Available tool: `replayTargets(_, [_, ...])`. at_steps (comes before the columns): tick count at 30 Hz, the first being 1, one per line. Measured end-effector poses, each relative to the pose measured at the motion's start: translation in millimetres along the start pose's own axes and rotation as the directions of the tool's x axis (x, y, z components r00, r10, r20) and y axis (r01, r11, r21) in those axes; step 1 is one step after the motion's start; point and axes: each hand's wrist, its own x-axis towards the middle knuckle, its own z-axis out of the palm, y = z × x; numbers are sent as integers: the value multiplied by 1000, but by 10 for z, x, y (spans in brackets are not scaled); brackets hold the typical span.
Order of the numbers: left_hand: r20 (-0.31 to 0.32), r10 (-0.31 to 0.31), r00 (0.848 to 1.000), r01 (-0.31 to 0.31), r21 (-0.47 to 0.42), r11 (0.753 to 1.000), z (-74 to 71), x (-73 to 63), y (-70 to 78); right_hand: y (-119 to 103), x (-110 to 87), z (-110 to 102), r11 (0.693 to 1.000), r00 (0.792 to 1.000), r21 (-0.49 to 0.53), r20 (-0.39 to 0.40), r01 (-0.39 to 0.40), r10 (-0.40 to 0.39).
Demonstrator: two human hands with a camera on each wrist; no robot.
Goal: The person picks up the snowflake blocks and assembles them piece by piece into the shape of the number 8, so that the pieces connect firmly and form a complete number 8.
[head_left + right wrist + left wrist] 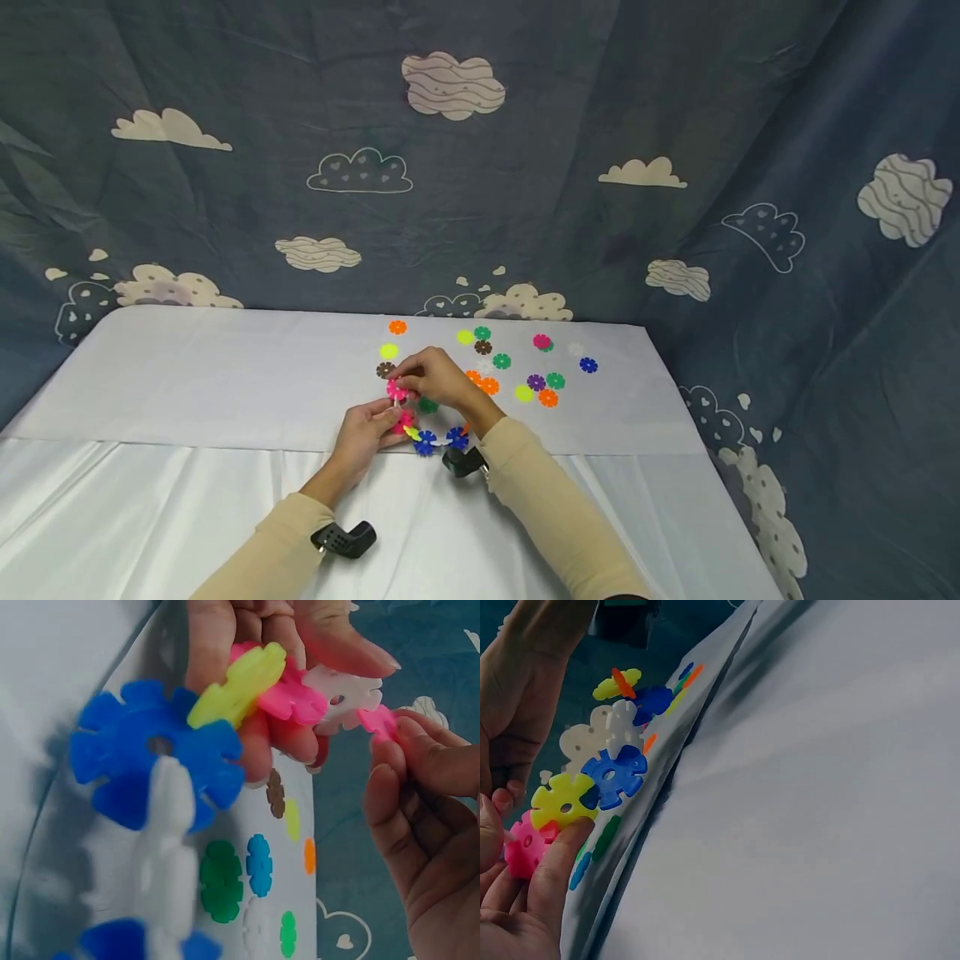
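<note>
The left hand (367,429) holds the chain (626,769) by its pink and white discs. The right hand (437,379) pinches the pink end disc (377,720) (thumb and fingers close together). The chain is held up over the bench (225,375). Best, I think: match the slots, then push gently.

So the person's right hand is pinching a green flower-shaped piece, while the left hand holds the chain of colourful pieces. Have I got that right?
Not quite: the flower-shaped piece the right hand pinches is pink, not green, as the right wrist view shows. The left hand does hold the chain.
</note>
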Motion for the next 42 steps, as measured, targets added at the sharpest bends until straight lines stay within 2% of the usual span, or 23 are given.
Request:
replayTargets(6, [2,7,1000,-7,2,1000,19,-24,6,-24,19,-15,988,995,-132,69,75,-67])
replayTargets(12, [1,-22,1000,22,4,1000,-17,-20,110,-17,6,-45,993,996,-97,69,65,-58])
replayTargets(17, [15,-67,998,67,-19,998,-6,-10,144,12,-22,-34,999,999,-2,20,33,-33])
replayTargets(21, [-21,-78,997,78,-7,997,-9,-6,123,38,-30,-4,998,1000,55,-18,-1,2])
replayTargets(29, [-118,-48,992,53,45,998,-51,15,84,120,-79,-27,999,999,-9,-22,33,-33])
replayTargets(31, [-124,-46,991,52,47,998,-59,20,83,182,-124,-108,999,998,-15,-44,41,-41])
replayTargets(33, [-123,-49,991,56,50,997,-64,22,92,294,-186,-222,999,994,-34,-100,33,-37])
replayTargets(36, [-123,-52,991,62,80,995,-78,16,116,507,-303,-400,995,973,-85,-226,-60,39])
replayTargets(39, [-118,-59,991,70,93,993,-93,18,132,725,-403,-525,971,930,-131,-339,-198,143])
replayTargets(42, [-108,-65,992,73,71,995,-102,23,135,882,-452,-587,932,904,-185,-362,-311,229])
